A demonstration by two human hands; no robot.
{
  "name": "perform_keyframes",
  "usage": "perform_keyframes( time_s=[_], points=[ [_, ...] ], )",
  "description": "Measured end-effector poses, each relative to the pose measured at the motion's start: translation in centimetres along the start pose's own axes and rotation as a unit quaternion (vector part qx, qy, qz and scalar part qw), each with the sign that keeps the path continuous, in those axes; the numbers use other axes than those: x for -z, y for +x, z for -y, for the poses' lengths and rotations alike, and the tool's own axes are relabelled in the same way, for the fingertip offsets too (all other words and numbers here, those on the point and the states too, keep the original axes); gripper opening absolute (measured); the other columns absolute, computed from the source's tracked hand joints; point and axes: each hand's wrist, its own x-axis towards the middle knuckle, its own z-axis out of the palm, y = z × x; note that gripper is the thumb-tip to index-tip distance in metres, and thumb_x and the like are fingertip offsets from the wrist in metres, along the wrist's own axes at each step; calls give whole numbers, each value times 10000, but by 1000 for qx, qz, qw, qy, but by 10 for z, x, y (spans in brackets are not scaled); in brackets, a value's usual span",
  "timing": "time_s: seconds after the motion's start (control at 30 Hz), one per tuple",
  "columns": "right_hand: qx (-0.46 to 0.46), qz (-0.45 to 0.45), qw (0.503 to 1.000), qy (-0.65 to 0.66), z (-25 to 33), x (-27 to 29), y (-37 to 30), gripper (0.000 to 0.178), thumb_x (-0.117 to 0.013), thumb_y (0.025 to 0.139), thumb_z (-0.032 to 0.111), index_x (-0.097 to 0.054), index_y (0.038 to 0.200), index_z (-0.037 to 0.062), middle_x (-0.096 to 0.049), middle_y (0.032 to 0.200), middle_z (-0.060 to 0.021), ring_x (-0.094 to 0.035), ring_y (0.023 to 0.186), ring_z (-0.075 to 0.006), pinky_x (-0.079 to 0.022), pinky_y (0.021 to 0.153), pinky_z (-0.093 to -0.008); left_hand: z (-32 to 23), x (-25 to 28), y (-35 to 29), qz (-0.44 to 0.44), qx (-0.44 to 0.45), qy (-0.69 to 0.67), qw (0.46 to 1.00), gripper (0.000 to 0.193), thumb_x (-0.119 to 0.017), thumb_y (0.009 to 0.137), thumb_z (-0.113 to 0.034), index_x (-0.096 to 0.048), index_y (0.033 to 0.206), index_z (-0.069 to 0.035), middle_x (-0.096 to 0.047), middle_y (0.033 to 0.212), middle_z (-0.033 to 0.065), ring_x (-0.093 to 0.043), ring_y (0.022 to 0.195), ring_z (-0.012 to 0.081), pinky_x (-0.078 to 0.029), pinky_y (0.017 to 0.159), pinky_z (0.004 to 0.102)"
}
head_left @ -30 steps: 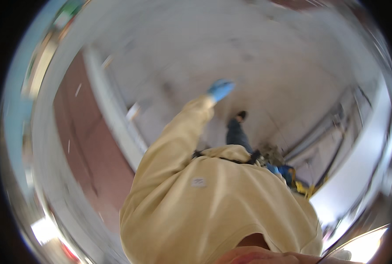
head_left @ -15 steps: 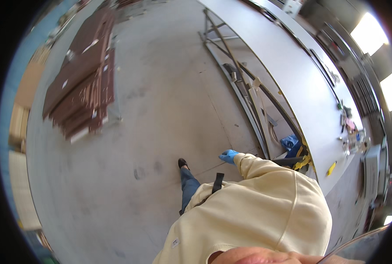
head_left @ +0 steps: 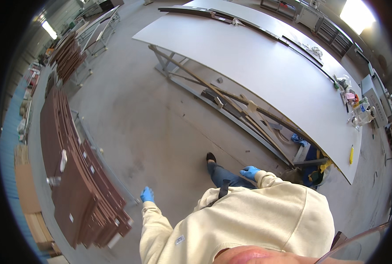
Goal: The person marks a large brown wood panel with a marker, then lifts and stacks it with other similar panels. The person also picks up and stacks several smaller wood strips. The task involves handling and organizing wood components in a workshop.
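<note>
My left hand [head_left: 147,194], in a blue glove, hangs over the floor near a stack of dark brown panels [head_left: 86,193]. Its fingers are loosely bent, with nothing seen in them. In the same kind of blue glove, my right hand [head_left: 249,172] is in front of my right thigh, fingers loosely extended and nothing visible in it. It is nearest to the low steel frame under a long white-topped table [head_left: 249,61], apart from it. Neither hand touches anything that I can make out.
On the table lie a yellow cutter [head_left: 351,155], long dark strips [head_left: 266,31] and a cluster of bottles [head_left: 362,115]. Scraps and a blue cloth [head_left: 298,140] sit beneath it. More brown panels [head_left: 68,59] stand on a rack farther off. Cardboard [head_left: 27,187] lines the left side.
My view has swung, bringing the panel stack closer on the left and more of the table into sight. My left hand has come into view. My right hand stays by the table side.
</note>
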Motion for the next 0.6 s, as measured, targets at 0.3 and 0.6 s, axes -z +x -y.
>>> perform_keyframes(
  time_s=[0.3,0.6],
  points=[
    [172,-80,982,-19,282,160,153,605,-562,954,486,-603,1374,53,-620,1363,-237,-565,1294,-401,-440,1096,-458,-129,-251,85,229,18,254,940,270,-685,950,-309,-681,1145,-123,-680,942,9,-639,837,181,-547,766,410],
    [236,-213,948,2,515,280,301,548,-584,961,427,-606,1364,55,-626,1366,-200,-572,1284,-379,-449,1097,-436,-292,-283,294,140,120,485,855,341,-631,927,-325,-712,1031,-11,-708,927,145,-647,789,268,-529,716,431]
  ],
)
